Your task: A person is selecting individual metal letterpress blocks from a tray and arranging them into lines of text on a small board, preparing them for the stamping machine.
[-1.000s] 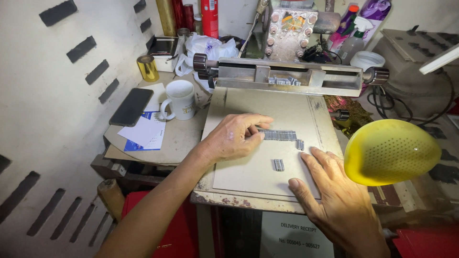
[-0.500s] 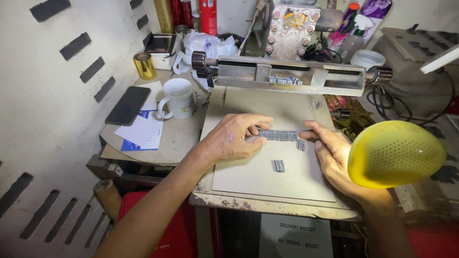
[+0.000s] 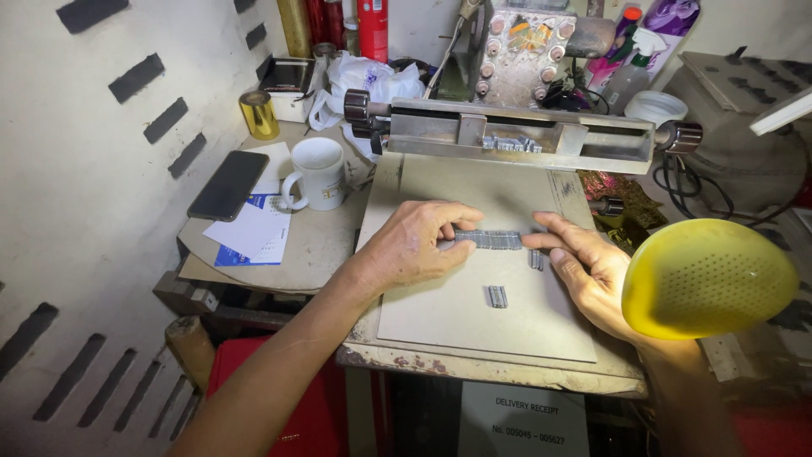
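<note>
Right hand (image 3: 592, 275) now slid up to the row of metal type (image 3: 489, 239), fingertips touching its 3 o'clock end. Left hand (image 3: 414, 245) pinching the 9 o'clock end, row flat on grey board (image 3: 474, 322) atop bench (image 3: 499, 368).

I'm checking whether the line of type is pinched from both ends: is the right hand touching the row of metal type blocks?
Touching. In the head view the right hand has its fingertips pressed against the end of the row of metal type blocks.
</note>
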